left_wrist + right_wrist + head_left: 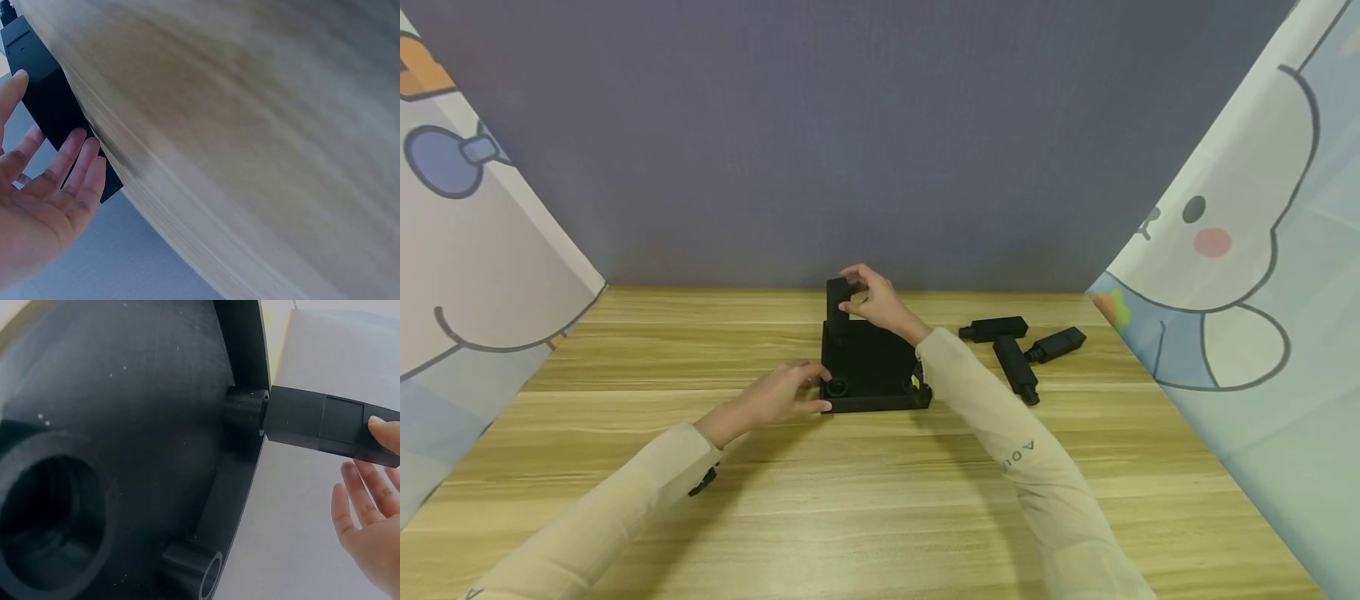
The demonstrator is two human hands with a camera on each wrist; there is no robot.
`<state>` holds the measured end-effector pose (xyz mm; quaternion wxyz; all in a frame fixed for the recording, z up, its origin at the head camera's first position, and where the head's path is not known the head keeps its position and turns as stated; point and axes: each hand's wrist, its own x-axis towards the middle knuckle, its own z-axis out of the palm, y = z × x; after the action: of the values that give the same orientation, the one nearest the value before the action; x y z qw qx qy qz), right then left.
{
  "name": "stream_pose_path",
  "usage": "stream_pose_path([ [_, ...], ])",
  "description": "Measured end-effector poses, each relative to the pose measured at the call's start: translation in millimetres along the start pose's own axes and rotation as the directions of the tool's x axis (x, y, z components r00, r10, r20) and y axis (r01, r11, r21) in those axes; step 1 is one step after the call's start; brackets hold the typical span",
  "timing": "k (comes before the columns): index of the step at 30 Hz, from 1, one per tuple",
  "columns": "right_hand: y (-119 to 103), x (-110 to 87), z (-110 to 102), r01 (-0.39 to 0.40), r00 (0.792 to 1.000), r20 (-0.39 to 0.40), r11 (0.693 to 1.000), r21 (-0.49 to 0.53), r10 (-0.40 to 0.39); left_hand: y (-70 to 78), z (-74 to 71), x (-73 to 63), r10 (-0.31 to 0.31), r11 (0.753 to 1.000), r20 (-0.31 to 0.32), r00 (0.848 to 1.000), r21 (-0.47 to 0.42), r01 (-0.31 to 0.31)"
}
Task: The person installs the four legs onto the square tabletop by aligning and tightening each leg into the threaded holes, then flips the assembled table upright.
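A black square panel (880, 367) with a raised rim lies flat on the wooden table, with round sockets (209, 575) in its corners. At its back left corner my right hand (876, 302) holds a black block-shaped leg (837, 304) upright, thumb on one face and fingers around the other side. In the right wrist view the leg's end (275, 415) meets a corner socket. My left hand (778, 393) grips the panel's front left corner, thumb at the front side and fingers by the rim. Beside those fingers is another round socket (836, 387).
Several more black legs lie on the table to the right: one at the back (996, 328), one slanting in front (1016, 367), one farther right (1058, 343). A grey partition (880, 150) stands behind the panel, and printed cloths (1247, 250) flank both sides.
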<state>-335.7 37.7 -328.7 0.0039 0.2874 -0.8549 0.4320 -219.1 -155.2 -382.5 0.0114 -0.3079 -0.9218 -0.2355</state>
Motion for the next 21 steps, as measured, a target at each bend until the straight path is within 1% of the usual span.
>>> stream_pose_path([
  [5,-0.1,-1.1,1.0,0.014,1.000,-0.009,1.000,0.018,-0.013,1.3,-1.1,-0.7,-0.001,1.000,-0.001,1.000,0.001,0.001],
  [10,0.8,-3.5,6.7,-0.001,0.998,-0.070,1.000,0.009,0.001,1.6,-0.5,-0.8,0.015,1.000,-0.014,1.000,0.006,-0.014],
  [13,1.7,-4.9,9.9,-0.015,0.996,-0.093,1.000,-0.003,0.015,1.9,0.0,-0.8,0.031,1.000,-0.027,0.999,0.008,-0.030],
  [17,2.8,-5.9,10.8,-0.017,0.996,-0.093,1.000,-0.003,0.017,2.4,0.2,-1.1,0.060,0.998,-0.042,0.997,0.015,-0.060],
  [19,2.7,-6.3,9.8,-0.009,0.997,-0.080,1.000,-0.001,0.009,2.9,-0.1,-1.2,0.055,0.998,-0.037,0.998,0.016,-0.054],
  [21,2.2,-6.5,7.9,0.001,0.998,-0.066,1.000,-0.005,-0.002,3.8,-0.6,-1.1,0.035,0.999,-0.025,0.999,0.010,-0.035],
])
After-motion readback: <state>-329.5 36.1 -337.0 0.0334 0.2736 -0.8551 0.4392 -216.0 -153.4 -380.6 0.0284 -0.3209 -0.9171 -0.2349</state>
